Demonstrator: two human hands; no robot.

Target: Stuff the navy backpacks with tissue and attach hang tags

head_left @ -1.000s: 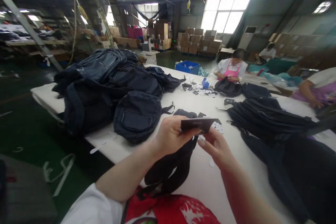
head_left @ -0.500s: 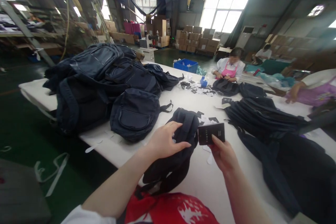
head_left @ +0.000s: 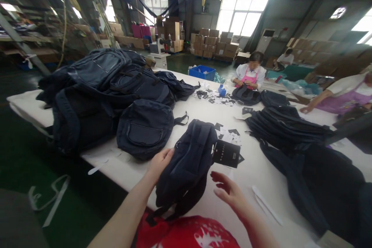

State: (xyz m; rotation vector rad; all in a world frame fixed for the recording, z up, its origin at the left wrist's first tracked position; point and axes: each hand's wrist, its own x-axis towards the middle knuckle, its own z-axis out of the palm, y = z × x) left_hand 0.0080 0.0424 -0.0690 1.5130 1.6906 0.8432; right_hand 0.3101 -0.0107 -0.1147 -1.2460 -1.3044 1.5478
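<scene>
A dark navy backpack point(head_left: 190, 155) lies on the white table right in front of me, its straps hanging toward my red apron point(head_left: 188, 232). At its left side my left hand point(head_left: 161, 162) grips the bag's edge, fingers closed against the fabric and partly hidden. My right hand point(head_left: 229, 192) is open and holds nothing, just right of the bag, its fingers apart and a little bent. A black hang tag point(head_left: 226, 154) with light printing lies flat beside the backpack, above my right hand, close to the bag's right edge.
Piled backpacks point(head_left: 107, 81) and one single backpack point(head_left: 145, 128) lie to the left. Stacked dark bags point(head_left: 290, 124) cover the right side. Loose tags point(head_left: 215, 95) and a blue bin point(head_left: 202, 72) are farther back. Two co-workers in pink point(head_left: 250, 75) and purple point(head_left: 340, 97) aprons work across the table.
My right hand has let go of the black tag and moved down, leaving it beside the bag. My left hand has shifted from over the bag to its left edge.
</scene>
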